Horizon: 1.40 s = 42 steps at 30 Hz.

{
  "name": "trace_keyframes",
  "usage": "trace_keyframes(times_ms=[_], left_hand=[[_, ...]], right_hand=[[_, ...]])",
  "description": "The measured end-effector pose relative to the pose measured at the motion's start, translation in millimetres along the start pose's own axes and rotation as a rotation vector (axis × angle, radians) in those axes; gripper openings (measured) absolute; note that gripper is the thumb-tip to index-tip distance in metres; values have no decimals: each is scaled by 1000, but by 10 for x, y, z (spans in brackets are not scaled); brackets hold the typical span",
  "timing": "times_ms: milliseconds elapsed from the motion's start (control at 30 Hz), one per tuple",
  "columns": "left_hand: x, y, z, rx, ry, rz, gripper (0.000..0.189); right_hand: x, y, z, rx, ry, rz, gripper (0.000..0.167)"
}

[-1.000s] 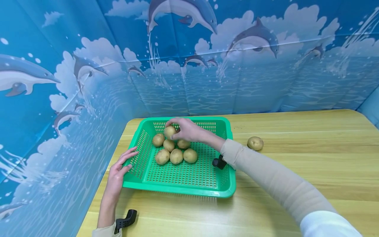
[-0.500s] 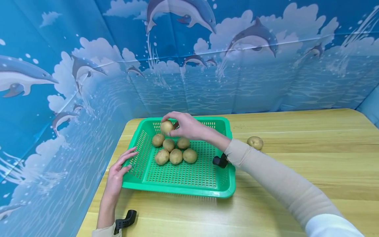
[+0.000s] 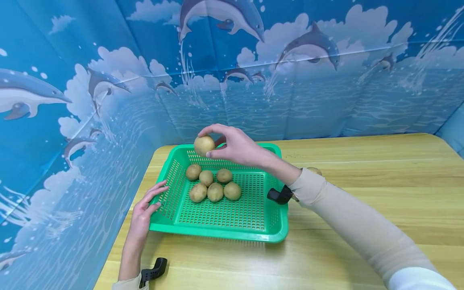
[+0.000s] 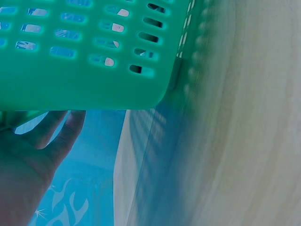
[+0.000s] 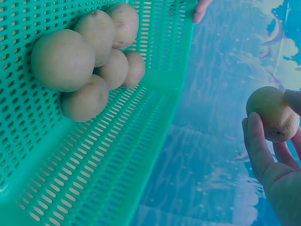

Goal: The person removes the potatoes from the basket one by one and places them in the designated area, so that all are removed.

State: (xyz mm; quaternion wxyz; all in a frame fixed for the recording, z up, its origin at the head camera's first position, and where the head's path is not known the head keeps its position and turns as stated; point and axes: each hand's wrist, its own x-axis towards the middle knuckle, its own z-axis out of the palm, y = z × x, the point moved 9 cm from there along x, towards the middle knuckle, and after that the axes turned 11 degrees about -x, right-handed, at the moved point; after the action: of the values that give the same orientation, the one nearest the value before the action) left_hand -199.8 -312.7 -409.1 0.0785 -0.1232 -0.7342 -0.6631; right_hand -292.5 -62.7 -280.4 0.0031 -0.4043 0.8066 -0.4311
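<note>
My right hand (image 3: 235,145) holds a potato (image 3: 204,146) between thumb and fingers, above the far rim of a green plastic basket (image 3: 217,230). In the right wrist view this held potato (image 5: 271,113) is off to the right, apart from the basket. Several round potatoes (image 3: 215,192) lie grouped on the basket's slotted floor. At the basket's left side, my left hand (image 3: 142,213) rests on the rim, its fairly straight fingers reaching over it. Through the slots in the left wrist view, small patches of fingertips show behind the basket wall (image 4: 94,84).
Another potato (image 3: 314,170) lies on the wooden table (image 3: 380,173) right of the basket, mostly hidden by the right sleeve (image 3: 348,217). A blue dolphin-print curtain (image 3: 232,96) stands along the table's back and left edges.
My right hand has lifted the potato up and slightly left, away from the others in the basket. The right forearm now covers most of the table potato. The left hand stays put.
</note>
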Motion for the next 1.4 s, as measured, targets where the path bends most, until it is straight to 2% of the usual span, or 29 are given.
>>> trace_keyframes(times_ms=[300,767,1133,1400], left_hand=[[-1,-24,5,22,-9,-18,44],[-9,0,2,-6,3,-9,42],[-8,-51,-16,12,0,-28,43],[-20,-56,-19,22,5,-35,45]], right_hand=[[-246,-62,-164,45,41,7,45],[-640,37,-395,50,145,-15,48],[-929,232,-526,103,235,31,47],[-1134,415,-550,132,265,100,48]])
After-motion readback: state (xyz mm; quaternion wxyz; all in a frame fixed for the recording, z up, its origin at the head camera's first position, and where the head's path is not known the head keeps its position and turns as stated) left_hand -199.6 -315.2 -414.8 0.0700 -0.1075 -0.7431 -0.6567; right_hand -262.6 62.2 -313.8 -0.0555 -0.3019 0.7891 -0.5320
